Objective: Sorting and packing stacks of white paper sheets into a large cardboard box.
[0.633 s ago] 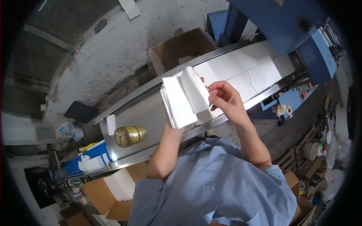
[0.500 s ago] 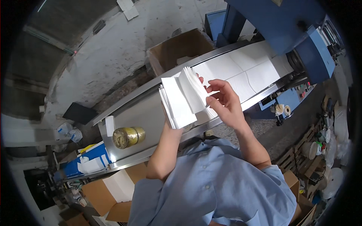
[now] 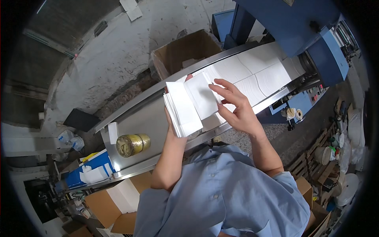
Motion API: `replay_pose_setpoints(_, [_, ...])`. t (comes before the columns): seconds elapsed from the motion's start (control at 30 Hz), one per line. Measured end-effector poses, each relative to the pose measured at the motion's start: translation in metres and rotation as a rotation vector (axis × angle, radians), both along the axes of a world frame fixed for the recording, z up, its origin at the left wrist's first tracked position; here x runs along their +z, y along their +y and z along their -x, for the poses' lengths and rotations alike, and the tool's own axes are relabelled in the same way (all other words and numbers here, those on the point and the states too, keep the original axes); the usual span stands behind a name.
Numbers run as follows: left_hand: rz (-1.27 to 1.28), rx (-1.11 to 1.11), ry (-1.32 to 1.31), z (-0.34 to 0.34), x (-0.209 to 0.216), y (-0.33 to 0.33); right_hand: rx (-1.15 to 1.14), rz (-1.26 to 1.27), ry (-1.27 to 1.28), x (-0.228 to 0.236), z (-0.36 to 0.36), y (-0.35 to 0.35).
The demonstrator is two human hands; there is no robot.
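Note:
A thick stack of folded white paper sheets [image 3: 182,112] lies spread open above the conveyor. My left hand [image 3: 169,119] grips it from beneath and along its left side; most of that palm is hidden by the paper, with fingertips showing at the top edge. A flat white leaf [image 3: 199,94] stands opened out on the right part of the stack. At that leaf's right edge is my right hand [image 3: 238,108], its fingers stretched and apart and the fingertips touching or nearly touching the paper.
Rows of white paper [image 3: 252,71] cover the conveyor's right end, by a blue machine [image 3: 323,59]. A yellow tape-wrapped cylinder [image 3: 134,144] and a small white block [image 3: 113,133] sit at its left end. Cardboard boxes stand behind [image 3: 169,55] and in front [image 3: 103,197].
The curved bundle of leaves on the stack's right has come down into a flatter leaf. My right hand has moved slightly, its fingers now straighter at the leaf's edge.

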State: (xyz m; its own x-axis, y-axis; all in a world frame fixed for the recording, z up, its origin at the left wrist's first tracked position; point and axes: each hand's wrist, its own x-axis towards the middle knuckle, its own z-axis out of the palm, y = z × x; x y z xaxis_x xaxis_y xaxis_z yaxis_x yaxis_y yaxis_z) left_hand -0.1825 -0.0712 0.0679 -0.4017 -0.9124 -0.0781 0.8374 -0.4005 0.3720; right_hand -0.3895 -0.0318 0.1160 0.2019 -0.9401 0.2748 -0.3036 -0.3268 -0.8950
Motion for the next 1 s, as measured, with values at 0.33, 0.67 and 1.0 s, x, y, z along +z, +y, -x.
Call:
replay_pose_setpoints(0.33, [-0.049,0.028,-0.082,0.004,0.016,0.007,-0.114,-0.092,-0.298,-0.023,0.001,-0.013])
replay_pose_setpoints(0.67, [-0.062,-0.045,-0.012,0.009,0.012,0.008,-0.125,-0.21,-0.039,-0.02,-0.005,-0.014])
replay_pose_setpoints(1.0, [-0.146,-0.078,0.29,0.003,0.002,0.005,-0.094,-0.447,-0.567,-0.037,0.023,-0.027])
